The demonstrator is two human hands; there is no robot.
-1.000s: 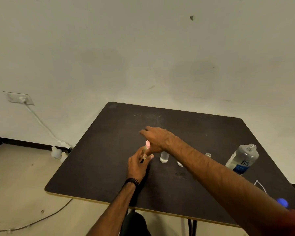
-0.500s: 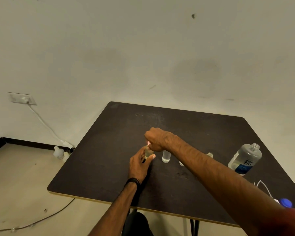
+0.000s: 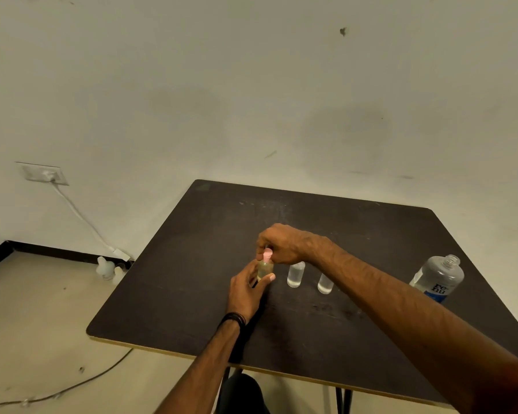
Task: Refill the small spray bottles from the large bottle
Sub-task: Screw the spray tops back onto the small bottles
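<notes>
A small spray bottle [image 3: 264,268] with yellowish liquid stands near the middle of the dark table [image 3: 356,231]. My left hand [image 3: 247,289] grips its body from the near side. My right hand [image 3: 283,243] pinches its pink spray top [image 3: 267,254] from above. Two more small clear bottles [image 3: 295,274] [image 3: 324,284] stand without tops just to the right, the second partly hidden by my right forearm. The large clear bottle [image 3: 438,277] with a blue label stands uncapped at the table's right side.
The table's near edge runs below my forearms. White bottles [image 3: 106,268] stand on the floor by the wall at left. A white cable hangs from a wall socket [image 3: 44,173], and another cable [image 3: 72,386] lies on the floor.
My right hand has curled down from stretched fingers onto the pink top of the small bottle. My left hand has stayed on the bottle's body.
</notes>
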